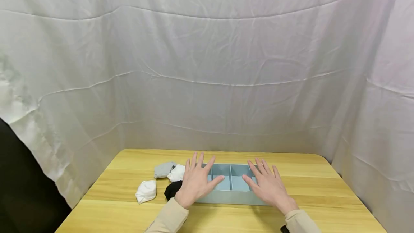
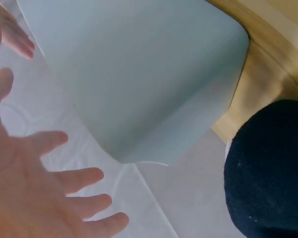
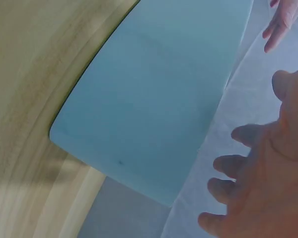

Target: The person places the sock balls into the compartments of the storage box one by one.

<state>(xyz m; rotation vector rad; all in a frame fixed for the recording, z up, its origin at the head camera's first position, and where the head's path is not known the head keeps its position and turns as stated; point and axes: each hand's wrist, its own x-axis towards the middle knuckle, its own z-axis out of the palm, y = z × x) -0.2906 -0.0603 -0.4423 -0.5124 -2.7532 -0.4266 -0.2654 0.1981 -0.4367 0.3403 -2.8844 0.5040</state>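
A pale blue-grey divided box [image 1: 231,197] sits on the table, its compartments visible between my hands. Over its left part my left hand [image 1: 197,181] is held with the fingers spread, gripping nothing. My right hand [image 1: 268,186] hovers over the right part, fingers likewise spread and holding nothing. Left of the box lie a black cloth bundle [image 1: 173,189], a white bundle [image 1: 176,173], a grey bundle [image 1: 164,169] and another white bundle [image 1: 146,191]. In the left wrist view the black bundle [image 2: 270,168] appears beside the box's outer wall [image 2: 139,74]. My hands cover both ends of the box's top.
The wooden table [image 1: 323,197] extends to both sides of the box. Pale grey curtains [image 1: 226,100] hang behind and beside it. Something black [image 1: 22,182] stands at the far left, next to the curtain.
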